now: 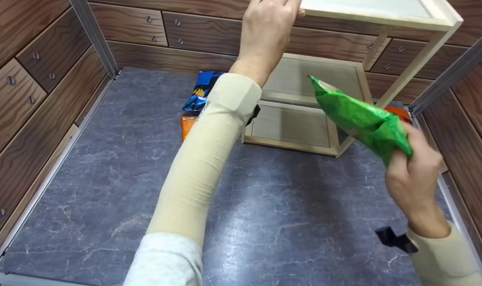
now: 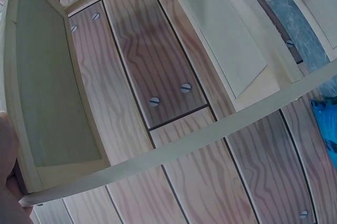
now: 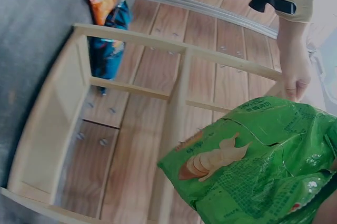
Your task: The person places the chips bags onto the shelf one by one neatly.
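Note:
My right hand (image 1: 417, 174) grips one end of a shiny green snack bag (image 1: 360, 115), raised in front of the right side of a wooden shelf rack (image 1: 384, 19). In the right wrist view the bag's printed face (image 3: 263, 155) shows a light brown picture. My left hand (image 1: 267, 31) holds the top left corner of the rack; its fingertips are partly cut off by the head view's top edge. The rack has pale wooden bars and light panels, the top one level with my left hand.
Left of the rack a blue snack bag (image 1: 203, 91) and an orange packet (image 1: 188, 126) lie on the dark marbled floor (image 1: 118, 171), partly behind my left arm. An orange-red packet (image 1: 398, 113) shows behind the rack's right side. Wood-patterned walls (image 1: 209, 31) enclose the space.

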A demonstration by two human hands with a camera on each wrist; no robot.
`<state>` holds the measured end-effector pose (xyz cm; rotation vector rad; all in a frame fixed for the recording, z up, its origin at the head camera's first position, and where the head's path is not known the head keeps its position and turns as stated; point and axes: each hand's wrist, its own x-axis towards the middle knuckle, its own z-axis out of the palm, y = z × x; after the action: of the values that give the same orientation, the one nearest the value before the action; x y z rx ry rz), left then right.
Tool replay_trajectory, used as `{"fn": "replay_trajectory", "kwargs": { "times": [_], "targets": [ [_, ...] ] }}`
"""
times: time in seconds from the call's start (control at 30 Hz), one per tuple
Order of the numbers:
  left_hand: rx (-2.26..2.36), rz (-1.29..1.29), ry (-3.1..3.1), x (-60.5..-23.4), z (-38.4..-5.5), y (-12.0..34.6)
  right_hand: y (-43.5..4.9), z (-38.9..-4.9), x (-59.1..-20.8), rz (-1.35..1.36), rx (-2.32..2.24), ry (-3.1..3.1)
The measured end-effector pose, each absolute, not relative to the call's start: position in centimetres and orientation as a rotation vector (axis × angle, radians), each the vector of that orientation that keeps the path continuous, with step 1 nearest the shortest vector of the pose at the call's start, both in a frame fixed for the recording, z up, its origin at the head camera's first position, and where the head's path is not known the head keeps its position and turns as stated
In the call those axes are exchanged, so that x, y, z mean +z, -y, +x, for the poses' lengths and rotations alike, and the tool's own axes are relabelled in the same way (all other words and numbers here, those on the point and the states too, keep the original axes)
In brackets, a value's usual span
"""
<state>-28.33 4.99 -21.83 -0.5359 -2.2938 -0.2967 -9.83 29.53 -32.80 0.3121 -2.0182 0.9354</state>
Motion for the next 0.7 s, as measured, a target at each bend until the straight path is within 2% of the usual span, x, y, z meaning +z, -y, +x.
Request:
{"fn": "replay_trajectory", "kwargs": {
  "times": [0.7],
  "targets": [
    [-0.283, -0.540, 2.278, -21.9, -28.3, -5.0, -27.4, -12.6, -28.6, 0.296, 0.869, 1.960]
  ]
}}
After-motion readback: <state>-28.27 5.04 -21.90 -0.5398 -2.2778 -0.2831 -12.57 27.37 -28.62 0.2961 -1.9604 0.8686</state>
